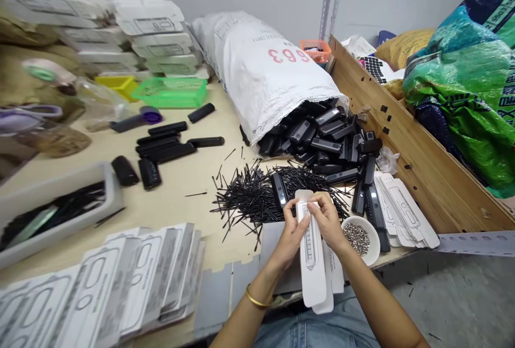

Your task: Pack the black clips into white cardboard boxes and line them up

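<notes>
A flat white cardboard box (311,254) with a line drawing printed on it is held upright between both hands at the table's front edge. My left hand (293,234) grips its left side near the top, the thumb on its face. At the upper right side, my right hand (326,219) pinches the box below its raised top flap. More white card hangs just behind it. Beyond the hands lie a heap of thin black sticks (245,195) and a black oblong device (279,190). A white bowl of small metal parts (361,239) stands beside my right wrist.
A white sack (277,69) spills black devices (322,139) at the back. Printed boxes (132,278) stand front left, near a grey bin (60,211). Flat cartons (404,211) lie at right by a wooden board (402,147). A green tray (171,92) sits back left.
</notes>
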Motion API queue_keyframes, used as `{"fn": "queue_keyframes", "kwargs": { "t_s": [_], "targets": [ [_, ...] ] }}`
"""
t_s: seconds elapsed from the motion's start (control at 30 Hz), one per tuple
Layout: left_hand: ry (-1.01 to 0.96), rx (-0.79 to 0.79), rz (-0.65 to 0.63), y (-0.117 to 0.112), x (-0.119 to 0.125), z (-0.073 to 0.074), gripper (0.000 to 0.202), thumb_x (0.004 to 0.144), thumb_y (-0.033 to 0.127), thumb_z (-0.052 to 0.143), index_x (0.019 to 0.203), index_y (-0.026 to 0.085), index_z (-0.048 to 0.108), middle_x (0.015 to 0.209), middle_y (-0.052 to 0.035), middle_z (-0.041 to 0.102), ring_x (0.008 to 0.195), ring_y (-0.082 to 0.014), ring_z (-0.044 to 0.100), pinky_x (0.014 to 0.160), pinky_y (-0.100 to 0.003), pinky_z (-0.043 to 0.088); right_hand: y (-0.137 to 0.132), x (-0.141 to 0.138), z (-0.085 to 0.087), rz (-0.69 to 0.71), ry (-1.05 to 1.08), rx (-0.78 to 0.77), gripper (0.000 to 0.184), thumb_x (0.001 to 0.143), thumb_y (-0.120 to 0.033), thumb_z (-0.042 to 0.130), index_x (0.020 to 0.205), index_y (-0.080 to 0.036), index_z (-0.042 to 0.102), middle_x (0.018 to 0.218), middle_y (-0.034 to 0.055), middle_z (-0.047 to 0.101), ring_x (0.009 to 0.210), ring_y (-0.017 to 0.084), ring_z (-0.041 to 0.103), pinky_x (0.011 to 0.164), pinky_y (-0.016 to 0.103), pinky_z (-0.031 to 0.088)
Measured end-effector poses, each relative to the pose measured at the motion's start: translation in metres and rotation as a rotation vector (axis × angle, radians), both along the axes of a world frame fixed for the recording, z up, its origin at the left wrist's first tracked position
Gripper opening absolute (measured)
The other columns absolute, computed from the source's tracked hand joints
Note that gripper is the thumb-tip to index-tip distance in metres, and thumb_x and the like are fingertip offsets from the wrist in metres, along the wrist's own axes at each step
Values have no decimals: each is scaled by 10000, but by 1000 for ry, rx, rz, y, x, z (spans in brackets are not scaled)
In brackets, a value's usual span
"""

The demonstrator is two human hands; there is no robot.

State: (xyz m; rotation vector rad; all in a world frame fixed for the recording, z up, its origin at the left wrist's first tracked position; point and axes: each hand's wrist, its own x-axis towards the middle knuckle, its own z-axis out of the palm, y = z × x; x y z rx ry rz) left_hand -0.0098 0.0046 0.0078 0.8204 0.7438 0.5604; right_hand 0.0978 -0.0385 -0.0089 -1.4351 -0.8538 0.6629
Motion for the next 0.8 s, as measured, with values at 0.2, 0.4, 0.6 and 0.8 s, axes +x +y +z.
{"fn": "queue_keyframes", "kwargs": {
  "t_s": [0.2,0.4,0.6,0.8],
  "targets": [
    [62,-51,10,1,-7,5,924,749,253,676,1445,256,69,1124,-110,635,1018,-221,612,903,-334,444,9,4,-3,73,83,-14,214,855,-398,510,813,-193,555,799,11,546,756,138,537,687,254,465],
    [51,40,6,1,-16,4,980,731,215,684,1456,250,25,1173,-111,619,1093,-243,574,890,-342,451,15,-4,-6,76,159,-86,286,833,-445,537,846,-171,618,827,33,623,751,152,566,665,254,467],
    [73,3,45,11,-21,-6,945,739,265,679,1459,235,69,1085,-93,657,969,-223,623,786,-291,491,1,-16,-10,89,183,-57,268,854,-412,521,944,-177,615,943,49,632,835,163,581,742,276,473],
    [39,410,120,14,-44,-18,651,548,190,796,1156,240,568,1251,-122,536,1224,-309,445,1021,-430,354,27,-9,-21,-103,161,-114,267,884,-417,421,923,-178,533,797,25,581,687,145,537,607,258,456]
  ]
}}
